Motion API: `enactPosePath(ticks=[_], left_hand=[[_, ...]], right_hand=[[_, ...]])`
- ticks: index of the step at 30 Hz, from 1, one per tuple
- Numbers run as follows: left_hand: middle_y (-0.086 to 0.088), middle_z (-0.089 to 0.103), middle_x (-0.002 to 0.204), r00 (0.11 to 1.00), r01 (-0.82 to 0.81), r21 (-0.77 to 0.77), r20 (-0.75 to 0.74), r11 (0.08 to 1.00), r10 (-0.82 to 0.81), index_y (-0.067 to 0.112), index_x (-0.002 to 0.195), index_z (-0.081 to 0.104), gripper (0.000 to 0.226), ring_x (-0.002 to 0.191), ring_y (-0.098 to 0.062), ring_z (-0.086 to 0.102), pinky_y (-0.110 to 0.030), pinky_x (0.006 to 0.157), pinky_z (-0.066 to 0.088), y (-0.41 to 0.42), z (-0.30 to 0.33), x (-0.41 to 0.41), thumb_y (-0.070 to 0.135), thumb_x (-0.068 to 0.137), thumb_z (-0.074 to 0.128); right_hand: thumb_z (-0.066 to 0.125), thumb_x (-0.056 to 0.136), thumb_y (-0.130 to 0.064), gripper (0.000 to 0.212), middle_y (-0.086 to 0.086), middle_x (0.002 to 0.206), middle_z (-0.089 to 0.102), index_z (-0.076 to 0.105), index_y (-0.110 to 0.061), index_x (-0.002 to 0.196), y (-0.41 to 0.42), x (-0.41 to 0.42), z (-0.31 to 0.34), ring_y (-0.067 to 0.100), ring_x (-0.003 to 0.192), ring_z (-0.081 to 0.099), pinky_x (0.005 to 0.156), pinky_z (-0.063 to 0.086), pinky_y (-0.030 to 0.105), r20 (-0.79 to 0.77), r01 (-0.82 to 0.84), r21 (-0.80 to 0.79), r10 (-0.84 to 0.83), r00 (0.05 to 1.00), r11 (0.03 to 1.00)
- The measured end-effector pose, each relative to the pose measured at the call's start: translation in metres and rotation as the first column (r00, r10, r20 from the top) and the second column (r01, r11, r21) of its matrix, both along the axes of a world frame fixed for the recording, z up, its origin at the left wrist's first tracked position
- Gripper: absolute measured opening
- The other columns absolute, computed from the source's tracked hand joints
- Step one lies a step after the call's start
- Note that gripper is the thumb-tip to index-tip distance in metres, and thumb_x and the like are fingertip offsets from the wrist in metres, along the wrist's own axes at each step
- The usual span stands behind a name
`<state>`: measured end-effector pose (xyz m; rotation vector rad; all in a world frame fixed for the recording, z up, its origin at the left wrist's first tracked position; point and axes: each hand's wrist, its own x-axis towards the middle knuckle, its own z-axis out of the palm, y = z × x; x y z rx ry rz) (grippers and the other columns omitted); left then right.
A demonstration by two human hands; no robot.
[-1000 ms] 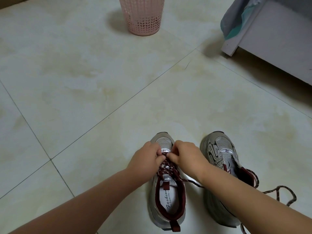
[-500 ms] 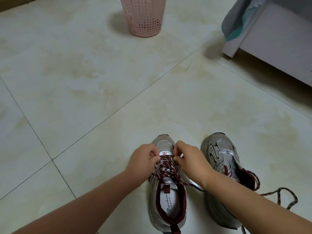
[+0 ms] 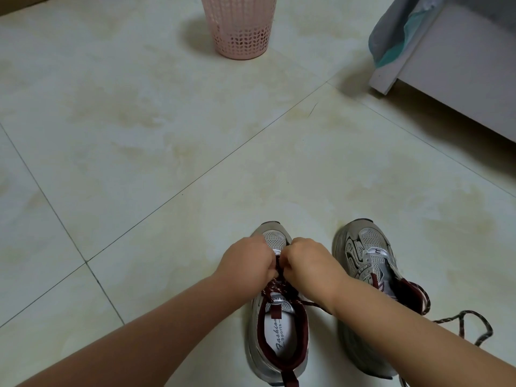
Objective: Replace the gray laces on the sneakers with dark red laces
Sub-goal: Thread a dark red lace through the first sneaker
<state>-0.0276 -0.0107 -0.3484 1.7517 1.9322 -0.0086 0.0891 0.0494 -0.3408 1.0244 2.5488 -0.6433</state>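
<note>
- Since half a second ago, our two hands have drawn closer together over the left sneaker [image 3: 275, 325] on the tiled floor [image 3: 167, 163].
- Our left hand [image 3: 247, 263] and right hand [image 3: 310, 263] curl their fingers, apparently pinching the dark red lace [image 3: 279, 287] near the lower eyelets.
- Just beside it, the right sneaker [image 3: 365, 263] trails a loose lace [image 3: 469, 325].
- Well apart stands a pink basket [image 3: 240, 29].
</note>
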Motion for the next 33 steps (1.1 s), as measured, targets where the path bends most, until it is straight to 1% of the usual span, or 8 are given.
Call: enactPosePath(ticks=[5, 12, 16, 20, 24, 26, 29, 33], left_hand=[[-0.007, 0.061, 0.073, 0.961, -0.153, -0.048, 0.224, 0.987, 0.160, 0.009, 0.076, 0.066, 0.021, 0.068, -0.019, 0.058, -0.026, 0.064, 0.043, -0.002, -0.007, -0.001, 0.006, 0.084, 0.046], [0.001, 0.043, 0.072, 0.670, -0.414, -0.206, 0.590, 0.886, 0.450, 0.014, 0.064, 0.044, 0.033, 0.066, -0.014, 0.049, -0.033, 0.073, 0.053, -0.018, -0.010, -0.010, -0.008, 0.088, 0.043], [-0.003, 0.040, 0.077, 0.362, -0.502, -0.423, 0.690, 0.754, 0.628, 0.009, 0.071, 0.045, 0.027, 0.073, -0.009, 0.047, -0.013, 0.073, 0.053, -0.032, -0.022, -0.014, -0.006, 0.093, 0.039], [-0.006, 0.036, 0.077, 0.255, -0.527, -0.481, 0.696, 0.700, 0.671, 0.006, 0.076, 0.047, 0.023, 0.074, -0.011, 0.044, -0.014, 0.074, 0.055, -0.034, -0.031, -0.015, -0.005, 0.094, 0.038], [-0.010, 0.040, 0.086, 0.128, -0.523, -0.540, 0.715, 0.660, 0.687, 0.006, 0.077, 0.049, 0.021, 0.080, -0.013, 0.047, -0.016, 0.073, 0.055, -0.034, -0.030, -0.015, -0.004, 0.094, 0.040], [-0.005, 0.044, 0.082, 0.261, -0.558, -0.451, 0.701, 0.697, 0.663, 0.011, 0.074, 0.049, 0.025, 0.079, -0.013, 0.049, -0.016, 0.068, 0.055, -0.032, -0.026, -0.014, -0.003, 0.093, 0.042], [0.007, 0.045, 0.081, 0.747, -0.458, -0.019, 0.535, 0.889, 0.396, 0.025, 0.074, 0.049, 0.028, 0.075, -0.009, 0.050, -0.013, 0.065, 0.039, -0.029, -0.017, -0.012, 0.001, 0.089, 0.048], [0.008, 0.042, 0.091, 0.937, -0.169, 0.179, 0.333, 0.969, 0.102, 0.019, 0.081, 0.065, 0.023, 0.071, -0.007, 0.044, -0.020, 0.063, 0.035, -0.029, -0.012, -0.009, 0.006, 0.084, 0.046]], right_hand=[[0.053, 0.087, -0.015, 0.018, 0.010, 0.106, 0.058, 0.065, -0.013, 0.101, 0.005, 0.002, 0.002, 0.027, 0.096, 0.056, 0.072, 0.036, 0.028, -0.063, 0.081, -0.044, -0.084, 0.994, 0.996], [0.048, 0.087, -0.008, 0.016, 0.014, 0.097, 0.056, 0.061, 0.000, 0.092, 0.004, 0.003, -0.002, 0.028, 0.082, 0.055, 0.069, 0.038, 0.031, -0.051, 0.121, -0.103, -0.127, 0.991, 0.987], [0.051, 0.085, -0.006, 0.018, 0.009, 0.069, 0.057, 0.053, -0.005, 0.067, 0.005, 0.021, -0.010, 0.023, 0.065, 0.054, 0.067, 0.047, 0.028, -0.136, 0.400, -0.463, -0.509, 0.850, 0.791], [0.050, 0.088, -0.011, 0.018, 0.024, 0.089, 0.067, 0.056, -0.006, 0.072, 0.001, 0.031, -0.025, 0.041, 0.094, 0.062, 0.089, 0.048, 0.056, -0.126, 0.492, -0.616, -0.693, 0.710, 0.616], [0.049, 0.088, -0.009, 0.018, 0.012, 0.080, 0.063, 0.056, 0.001, 0.075, 0.000, 0.031, -0.023, 0.030, 0.083, 0.062, 0.091, 0.049, 0.050, -0.137, 0.488, -0.631, -0.706, 0.695, 0.603], [0.051, 0.086, -0.004, 0.019, 0.005, 0.077, 0.062, 0.053, -0.013, 0.069, 0.001, 0.028, -0.014, 0.022, 0.077, 0.060, 0.080, 0.051, 0.032, -0.199, 0.445, -0.542, -0.623, 0.757, 0.713], [0.053, 0.081, 0.000, 0.031, 0.005, 0.090, 0.059, 0.051, -0.028, 0.068, -0.001, 0.023, 0.000, 0.023, 0.083, 0.060, 0.077, 0.047, 0.030, -0.289, 0.313, -0.369, -0.428, 0.856, 0.875], [0.053, 0.085, -0.015, 0.017, 0.001, 0.103, 0.057, 0.070, -0.016, 0.088, -0.005, 0.014, 0.008, 0.017, 0.092, 0.055, 0.078, 0.040, 0.023, -0.197, 0.192, -0.222, -0.236, 0.952, 0.956]])
